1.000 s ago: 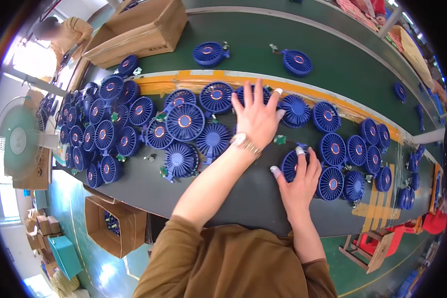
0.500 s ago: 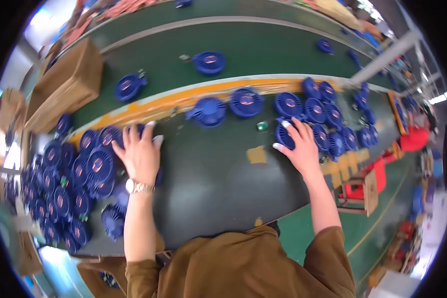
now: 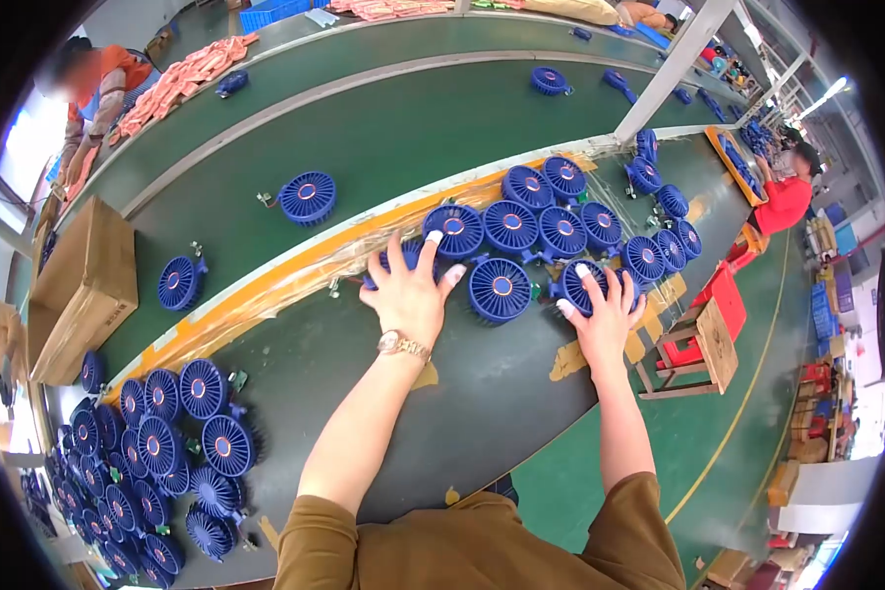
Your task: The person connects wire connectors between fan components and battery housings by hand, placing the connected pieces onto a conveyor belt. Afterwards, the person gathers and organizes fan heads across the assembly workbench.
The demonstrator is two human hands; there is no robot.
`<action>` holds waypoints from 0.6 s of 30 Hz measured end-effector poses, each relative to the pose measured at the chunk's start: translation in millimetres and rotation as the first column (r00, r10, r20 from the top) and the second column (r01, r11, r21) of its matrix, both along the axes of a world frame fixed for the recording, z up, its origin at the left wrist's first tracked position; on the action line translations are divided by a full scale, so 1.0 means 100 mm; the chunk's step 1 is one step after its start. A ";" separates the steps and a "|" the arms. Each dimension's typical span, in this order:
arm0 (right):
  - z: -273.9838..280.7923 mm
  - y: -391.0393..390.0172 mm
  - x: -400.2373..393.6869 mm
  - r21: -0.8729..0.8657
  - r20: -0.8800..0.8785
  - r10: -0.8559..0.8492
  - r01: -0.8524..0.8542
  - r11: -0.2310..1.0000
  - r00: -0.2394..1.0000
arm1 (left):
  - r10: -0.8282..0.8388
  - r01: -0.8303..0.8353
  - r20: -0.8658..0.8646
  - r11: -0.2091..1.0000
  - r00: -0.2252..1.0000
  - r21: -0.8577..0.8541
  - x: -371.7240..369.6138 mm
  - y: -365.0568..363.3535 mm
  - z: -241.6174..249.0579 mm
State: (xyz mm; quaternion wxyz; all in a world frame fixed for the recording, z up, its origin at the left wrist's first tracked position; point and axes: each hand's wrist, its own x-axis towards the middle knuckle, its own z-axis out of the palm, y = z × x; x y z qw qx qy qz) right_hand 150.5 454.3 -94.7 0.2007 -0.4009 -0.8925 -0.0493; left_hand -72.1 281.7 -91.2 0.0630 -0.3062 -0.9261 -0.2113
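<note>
My left hand (image 3: 413, 300) is curled over a blue round fan head (image 3: 400, 259) near the table's back edge, its fingers spread around the slatted rim. A watch (image 3: 401, 343) is on that wrist. My right hand (image 3: 603, 317) grips another blue fan head (image 3: 582, 285), thumb on the near side and fingertips on top; my fingers hide part of it. Between the hands a fan head (image 3: 501, 289) lies flat on the dark table, face up. Behind it sit several more fan heads (image 3: 510, 227), close together, with small green circuit boards among some.
A large pile of fan heads (image 3: 157, 444) covers the table's left end. Beyond the taped edge, a green conveyor (image 3: 383, 128) carries scattered fans. A cardboard box (image 3: 93, 285) stands at left. A wooden stool (image 3: 703, 349) is at right. Co-workers sit at far left and right.
My left hand has moved right, away from the left pile, with a fan head under it. My right hand stays on a fan head by the right group. The view has turned.
</note>
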 end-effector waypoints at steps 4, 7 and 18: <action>-0.03 0.48 0.15 0.083 -0.006 0.057 -0.057 0.995 0.998 | -0.119 0.118 0.023 0.992 0.993 0.037 0.07 0.42 -0.04; -0.05 0.88 0.18 0.106 0.004 0.033 -0.033 0.994 0.999 | -0.162 0.155 0.042 0.977 0.986 0.144 0.22 0.76 -0.09; -0.08 1.31 0.22 0.207 -0.306 0.076 -0.012 0.978 0.949 | -0.516 0.446 0.161 0.831 0.841 0.333 0.52 1.62 0.10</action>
